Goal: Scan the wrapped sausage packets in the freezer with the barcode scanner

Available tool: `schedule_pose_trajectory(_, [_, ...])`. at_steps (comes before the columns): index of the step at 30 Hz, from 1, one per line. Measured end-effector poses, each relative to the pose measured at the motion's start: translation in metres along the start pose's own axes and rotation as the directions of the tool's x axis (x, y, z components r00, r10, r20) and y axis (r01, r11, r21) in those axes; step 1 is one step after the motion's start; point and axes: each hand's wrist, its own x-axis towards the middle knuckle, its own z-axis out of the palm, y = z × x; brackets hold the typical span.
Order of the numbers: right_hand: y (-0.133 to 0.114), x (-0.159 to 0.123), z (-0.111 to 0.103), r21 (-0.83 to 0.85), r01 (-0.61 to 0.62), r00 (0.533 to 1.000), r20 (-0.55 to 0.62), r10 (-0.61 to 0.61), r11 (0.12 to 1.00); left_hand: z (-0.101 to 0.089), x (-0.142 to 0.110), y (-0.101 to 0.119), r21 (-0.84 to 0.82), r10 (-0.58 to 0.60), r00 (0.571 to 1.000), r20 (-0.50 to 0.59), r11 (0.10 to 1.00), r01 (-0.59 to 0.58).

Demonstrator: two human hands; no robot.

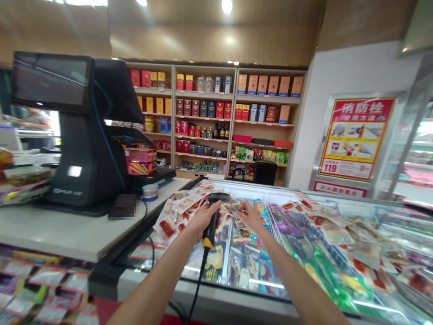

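Note:
My left hand (201, 220) is wrapped round a black and yellow barcode scanner (211, 228), whose head points up and away from me. From the scanner's handle a black cable (200, 275) runs down toward the counter's front. To its right, my right hand (253, 218) reaches forward with its fingers apart, over or against some small packets (241, 232); whether it touches one I cannot tell. Clear packets of reddish-brown food (167, 228) are heaped on the freezer's glass top (237, 282), around and left of the scanner.
A black checkout terminal (79, 149) stands on a pale counter (101, 234) at left, near a tape roll (150, 192). More food packets (368, 253) cover the freezer's right side. Shelves with boxed bottles (203, 108) line the back wall; a red poster (356, 137) hangs right.

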Motion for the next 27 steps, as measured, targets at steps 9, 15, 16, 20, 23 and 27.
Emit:
schedule_pose_trajectory(9, [-0.019, 0.002, 0.043, -0.188, 0.021, 0.999, 0.048, -0.012, 0.982, -0.016, 0.015, -0.012, -0.042, -0.016, 1.000, -0.012, 0.999, 0.015])
schedule_pose_trajectory(15, [-0.023, 0.041, 0.064, -0.171, 0.024, 0.996, 0.092, -0.009, 0.985, -0.021, 0.028, -0.006, -0.001, -0.043, 0.997, -0.061, 0.999, 0.043])
schedule_pose_trajectory(16, [-0.024, 0.045, 0.067, -0.167, 0.024, 0.995, 0.101, -0.007, 0.986, -0.021, 0.030, -0.006, 0.010, -0.041, 0.997, -0.073, 0.999, 0.042])
schedule_pose_trajectory(20, [-0.029, 0.049, 0.069, -0.136, 0.015, 0.994, 0.108, 0.000, 0.991, -0.017, 0.038, -0.007, 0.005, -0.016, 0.999, -0.048, 1.000, 0.016])
schedule_pose_trajectory(23, [-0.025, 0.035, 0.056, -0.044, -0.008, 1.000, -0.007, 0.008, 0.999, -0.006, 0.046, -0.008, 0.000, -0.001, 1.000, -0.028, 1.000, 0.001])
schedule_pose_trajectory(27, [-0.012, 0.003, 0.017, 0.326, 0.092, 0.984, -0.175, -0.035, 0.941, 0.034, 0.060, -0.015, 0.010, -0.050, 0.998, -0.023, 0.999, 0.050])
